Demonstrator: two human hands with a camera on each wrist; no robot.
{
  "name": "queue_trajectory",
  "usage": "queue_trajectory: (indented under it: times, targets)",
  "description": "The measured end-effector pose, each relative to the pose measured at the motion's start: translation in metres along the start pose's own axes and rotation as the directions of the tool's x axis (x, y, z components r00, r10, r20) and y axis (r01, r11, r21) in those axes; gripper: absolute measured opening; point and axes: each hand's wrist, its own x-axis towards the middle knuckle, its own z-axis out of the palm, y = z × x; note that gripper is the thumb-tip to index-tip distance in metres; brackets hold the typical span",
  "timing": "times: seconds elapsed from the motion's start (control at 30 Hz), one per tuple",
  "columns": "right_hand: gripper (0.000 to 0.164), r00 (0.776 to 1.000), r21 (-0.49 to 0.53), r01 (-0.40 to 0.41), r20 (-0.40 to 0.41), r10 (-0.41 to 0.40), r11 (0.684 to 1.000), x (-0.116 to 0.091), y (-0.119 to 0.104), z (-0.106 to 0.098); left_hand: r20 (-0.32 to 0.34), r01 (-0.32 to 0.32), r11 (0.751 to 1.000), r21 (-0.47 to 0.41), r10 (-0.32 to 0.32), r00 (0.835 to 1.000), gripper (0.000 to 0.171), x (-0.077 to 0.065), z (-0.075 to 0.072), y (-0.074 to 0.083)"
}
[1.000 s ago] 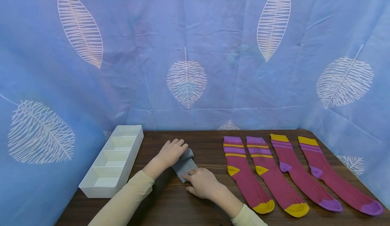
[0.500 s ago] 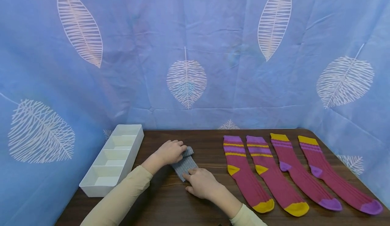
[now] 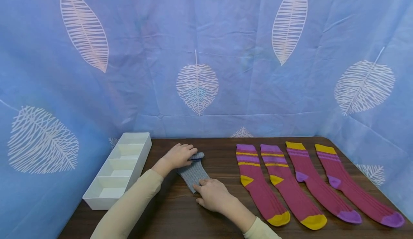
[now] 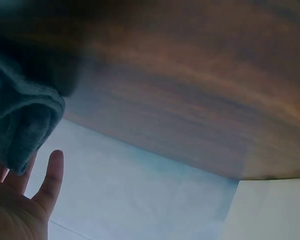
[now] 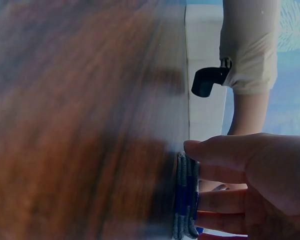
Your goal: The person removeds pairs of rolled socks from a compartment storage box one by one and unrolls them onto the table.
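Note:
A ribbed grey sock (image 3: 193,174) lies on the dark wooden table (image 3: 222,160), its far end folded over with a dark blue edge showing. My left hand (image 3: 179,156) grips that folded end; in the left wrist view the raised fold of the grey sock (image 4: 27,112) hangs against the fingers and the little finger (image 4: 52,175) sticks out. At the near end, my right hand (image 3: 213,195) presses the sock with extended fingers. Stacked layers of the sock (image 5: 186,200) with blue patches show under those fingers in the right wrist view.
To the left stands a white divided box (image 3: 132,181) with several compartments. On the right lie two yellow-toed socks (image 3: 264,196) and two purple-toed socks (image 3: 326,189), side by side. A blue leaf-print cloth (image 3: 226,88) hangs behind the table.
My left hand has shifted slightly away and left, drawing the folded end with it. More of the flat grey part and the blue edge now show. The right hand stays in place.

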Motion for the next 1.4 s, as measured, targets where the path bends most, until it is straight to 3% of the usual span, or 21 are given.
queue_trajectory:
  times: [0.2, 0.4, 0.57, 0.83, 1.1, 1.23, 1.4]
  targets:
    - [0.049, 1.000, 0.005, -0.022, 0.014, 0.022, 1.000, 0.000, -0.001, 0.000, -0.039, 0.018, 1.000, 0.000, -0.017, 0.999, 0.043, 0.008, 0.005, -0.006]
    - [0.049, 0.999, 0.014, -0.029, 0.025, 0.029, 0.999, 0.000, -0.001, -0.001, -0.088, -0.026, 1.000, -0.007, 0.025, 0.996, 0.050, 0.012, 0.008, -0.006]
    - [0.050, 0.996, 0.043, -0.045, 0.074, 0.042, 0.998, 0.000, 0.000, -0.003, -0.092, -0.038, 0.999, -0.019, 0.036, 0.995, 0.050, 0.014, 0.008, -0.004]
    - [0.050, 0.995, 0.056, -0.058, 0.088, 0.053, 0.997, 0.000, 0.000, -0.004, -0.045, 0.015, 1.000, -0.020, -0.016, 0.999, 0.043, 0.024, 0.010, -0.008]
    - [0.050, 0.995, 0.042, -0.062, 0.076, 0.059, 0.997, 0.000, 0.001, -0.004, -0.003, 0.023, 1.000, -0.021, -0.023, 1.000, 0.016, 0.035, 0.009, -0.009]
    - [0.049, 0.996, 0.041, -0.058, 0.076, 0.055, 0.997, 0.000, 0.001, -0.003, 0.060, 0.051, 0.998, -0.023, -0.050, 0.997, 0.018, 0.038, 0.008, -0.009]
    - [0.048, 0.996, 0.036, -0.056, 0.069, 0.054, 0.998, -0.001, 0.001, -0.003, 0.121, 0.052, 0.997, 0.055, -0.058, 0.991, 0.021, 0.042, 0.009, -0.011]
